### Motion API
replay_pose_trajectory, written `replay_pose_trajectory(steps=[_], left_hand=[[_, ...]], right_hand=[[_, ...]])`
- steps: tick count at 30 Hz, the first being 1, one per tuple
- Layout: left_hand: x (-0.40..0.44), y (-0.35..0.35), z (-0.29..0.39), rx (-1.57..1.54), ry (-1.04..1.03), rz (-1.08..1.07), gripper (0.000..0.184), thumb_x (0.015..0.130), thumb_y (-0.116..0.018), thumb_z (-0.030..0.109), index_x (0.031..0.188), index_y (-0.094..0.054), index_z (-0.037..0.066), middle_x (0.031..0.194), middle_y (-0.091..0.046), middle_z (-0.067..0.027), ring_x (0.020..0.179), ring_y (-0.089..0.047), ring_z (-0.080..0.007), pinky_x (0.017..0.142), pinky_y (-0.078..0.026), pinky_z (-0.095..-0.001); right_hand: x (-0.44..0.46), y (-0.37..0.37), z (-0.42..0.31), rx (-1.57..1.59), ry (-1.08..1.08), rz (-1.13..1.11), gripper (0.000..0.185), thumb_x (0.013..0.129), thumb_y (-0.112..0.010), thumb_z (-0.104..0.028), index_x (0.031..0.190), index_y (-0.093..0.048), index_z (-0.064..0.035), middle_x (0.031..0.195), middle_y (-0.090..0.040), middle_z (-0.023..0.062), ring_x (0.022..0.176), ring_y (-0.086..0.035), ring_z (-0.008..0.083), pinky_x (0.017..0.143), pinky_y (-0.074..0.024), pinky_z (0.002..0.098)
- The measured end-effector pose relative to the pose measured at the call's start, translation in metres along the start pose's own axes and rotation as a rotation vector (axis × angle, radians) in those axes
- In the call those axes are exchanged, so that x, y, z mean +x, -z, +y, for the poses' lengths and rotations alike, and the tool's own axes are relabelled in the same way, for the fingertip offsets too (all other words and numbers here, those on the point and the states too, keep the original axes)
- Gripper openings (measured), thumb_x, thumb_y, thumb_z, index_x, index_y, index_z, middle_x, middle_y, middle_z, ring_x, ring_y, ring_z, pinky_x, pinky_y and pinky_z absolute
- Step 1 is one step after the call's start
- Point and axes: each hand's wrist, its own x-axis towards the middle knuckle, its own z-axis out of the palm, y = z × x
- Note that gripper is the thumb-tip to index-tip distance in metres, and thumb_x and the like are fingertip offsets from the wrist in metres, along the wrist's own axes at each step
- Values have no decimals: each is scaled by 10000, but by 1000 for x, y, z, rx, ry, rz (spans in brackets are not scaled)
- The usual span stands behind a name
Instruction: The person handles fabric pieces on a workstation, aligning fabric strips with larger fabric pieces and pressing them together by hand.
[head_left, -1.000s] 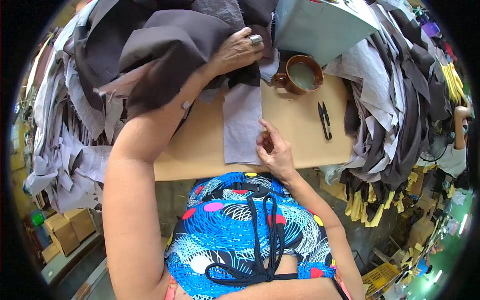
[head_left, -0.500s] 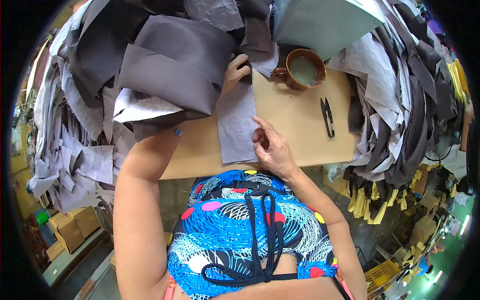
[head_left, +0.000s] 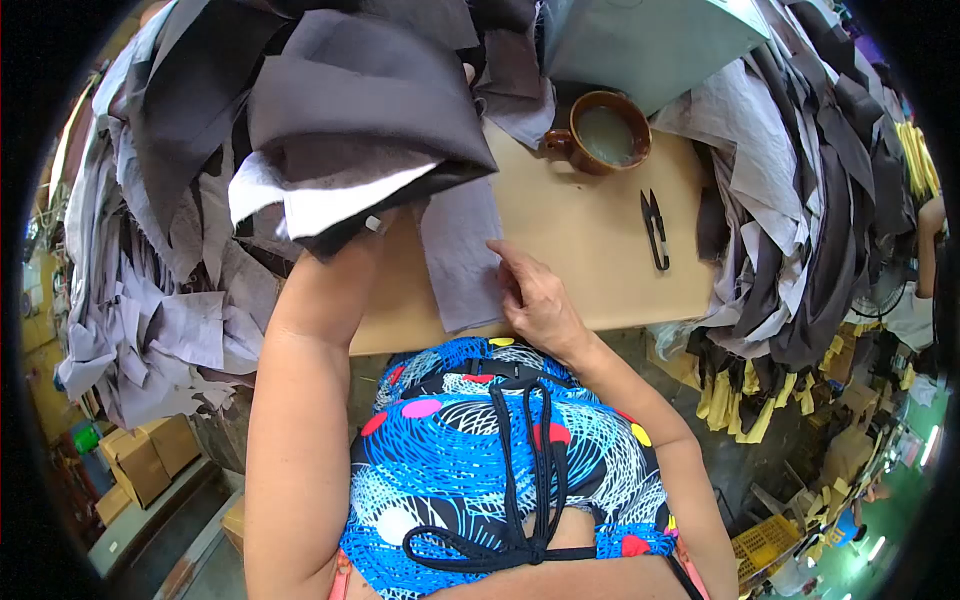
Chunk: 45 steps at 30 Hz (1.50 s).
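A dark charcoal cloth piece point(head_left: 360, 90) with a pale underside drapes over my left forearm. It hides nearly all of my left hand point(head_left: 469, 73); only a fingertip seems to show at its far right edge, so the grip cannot be seen. On the table lies a narrow grey fabric strip point(head_left: 462, 255), its far end covered by the dark cloth. My right hand point(head_left: 540, 302) rests at the strip's right edge, index finger stretched out and the other fingers loosely bent, holding nothing visible.
A brown mug point(head_left: 608, 135) of cloudy liquid stands near a pale grey box-like block point(head_left: 650, 50). Black thread snips point(head_left: 655, 230) lie on the tan tabletop point(head_left: 600, 260). Heaps of cut fabric hang at the left point(head_left: 150, 320) and right point(head_left: 800, 200).
My left arm has shifted right and farther in, and the dark cloth now covers the hand that showed before. The grey strip and my right fingertips have moved slightly left.
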Motion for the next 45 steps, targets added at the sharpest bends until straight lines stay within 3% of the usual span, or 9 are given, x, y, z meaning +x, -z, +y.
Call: replay_pose_trajectory(steps=[3,5,11,15,18,23,32,39,45], left_hand=[[-4,-5,12,-944,39,-210,401,890,-454,303,1195,-377,54,1231,-416,-139,1133,-398,-275,952,-333,-388],[-7,-2,12,-1284,10,-356,466,907,-433,347,1263,-343,59,1289,-386,-143,1191,-370,-275,997,-314,-401],[-75,24,-21,-1633,73,-289,517,971,-297,374,1401,-230,96,1419,-277,-146,1286,-331,-293,1065,-300,-469],[-69,25,19,-1247,422,-189,595,877,-458,448,1357,-333,118,1380,-346,-137,1230,-384,-324,1051,-286,-469],[-64,20,26,-1068,416,-122,589,878,-458,444,1352,-337,117,1375,-349,-135,1227,-386,-321,1049,-288,-466],[-61,16,23,-955,376,-64,578,879,-459,438,1345,-344,115,1367,-355,-132,1223,-389,-316,1046,-291,-462],[-61,17,22,-895,354,-9,559,882,-460,428,1331,-355,112,1353,-366,-127,1215,-395,-307,1040,-296,-454],[-60,19,21,-873,347,18,545,884,-461,420,1321,-364,109,1342,-375,-123,1209,-399,-300,1036,-299,-447],[-58,21,20,-868,337,29,532,886,-462,413,1312,-372,107,1333,-382,-120,1204,-403,-293,1032,-303,-442]], right_hand=[[0,-3,4,-30,33,22,616,656,-514,111,1252,-444,-29,818,-560,137,734,-567,276,694,-471,366],[0,-3,4,-27,35,30,633,659,-512,109,1270,-427,-32,816,-560,140,731,-568,281,693,-469,373],[1,-3,3,-81,-11,-21,676,666,-534,85,1313,-389,-52,845,-591,155,742,-594,292,691,-463,388],[12,22,-1,-316,57,-18,624,667,-602,-4,1268,-443,-48,910,-606,151,774,-590,289,747,-445,401],[46,80,8,-527,217,239,565,649,-671,-102,1194,-522,-87,1064,-584,115,898,-573,279,803,-427,415],[71,144,13,-1036,-107,86,556,611,-710,-198,1151,-578,-170,1346,-402,109,1205,-405,303,921,-374,436],[78,151,17,-1059,-155,12,431,602,-687,-163,1029,-629,-183,1373,-374,61,1227,-381,279,928,-353,464],[63,127,-11,-1135,160,29,248,654,-603,-37,876,-659,-132,1141,-525,37,1042,-503,240,807,-404,411],[97,44,30,-445,291,5,279,719,-548,-12,955,-655,-117,1001,-577,83,872,-572,268,748,-454,385]])
